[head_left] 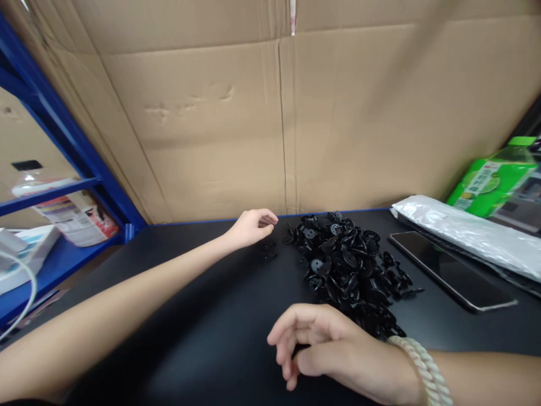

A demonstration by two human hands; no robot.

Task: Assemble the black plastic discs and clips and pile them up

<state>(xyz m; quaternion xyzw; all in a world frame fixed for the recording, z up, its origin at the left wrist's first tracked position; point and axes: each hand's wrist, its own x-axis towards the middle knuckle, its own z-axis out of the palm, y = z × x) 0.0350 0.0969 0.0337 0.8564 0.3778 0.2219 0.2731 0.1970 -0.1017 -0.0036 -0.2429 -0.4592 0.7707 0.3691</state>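
A heap of small black round plastic pieces [344, 259], several with holes and stems, lies on the black tabletop [220, 332]. At the heap's left, my left hand [253, 228] reaches far forward, fingers loosely bent, thumb apart from them and nothing visible between. Just beneath it are a few loose black pieces [268, 249]. My right hand [329, 347], a braided cord bracelet [422, 366] on its wrist, hovers in front of the heap. Its fingers curve loosely and stand apart from one another; I see no piece in them, though the palm is partly hidden.
Right of the heap lies a smartphone [450, 270], beside a silvery white package [473, 231] and a green-capped drink bottle [492, 177]. Cardboard [203, 135] walls the back edge. On the left, a blue metal rack [84, 141] holds a large labelled bottle [74, 214] and a white cable [31, 287].
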